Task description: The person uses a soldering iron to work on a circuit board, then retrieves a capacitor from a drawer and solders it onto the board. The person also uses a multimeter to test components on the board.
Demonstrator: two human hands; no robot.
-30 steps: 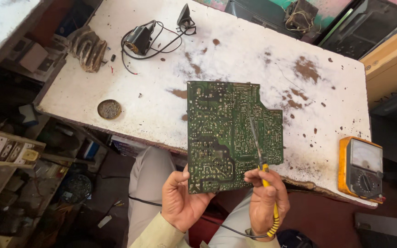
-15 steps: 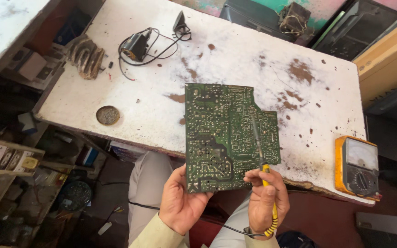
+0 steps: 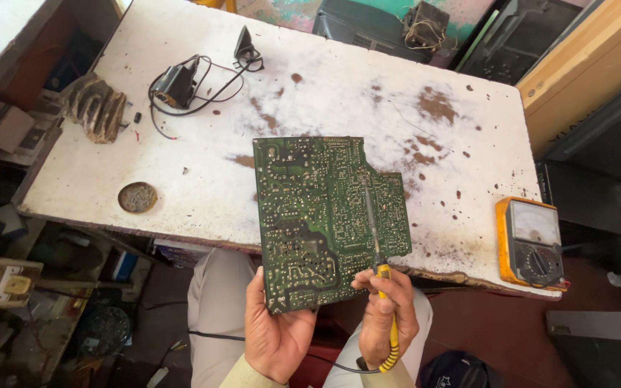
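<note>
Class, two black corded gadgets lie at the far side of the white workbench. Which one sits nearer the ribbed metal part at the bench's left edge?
The larger black adapter, wrapped in its looped cable; the smaller black plug lies farther from the ribbed metal part.

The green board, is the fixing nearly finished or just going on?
Going on. The board is already out and turned solder side up, its near edge held by the left hand. The right hand holds a yellow-handled soldering iron, its tip over the board's middle. The meter sits at the table's right edge with nobody touching it. How many joints are done or left is too small to tell.
</note>
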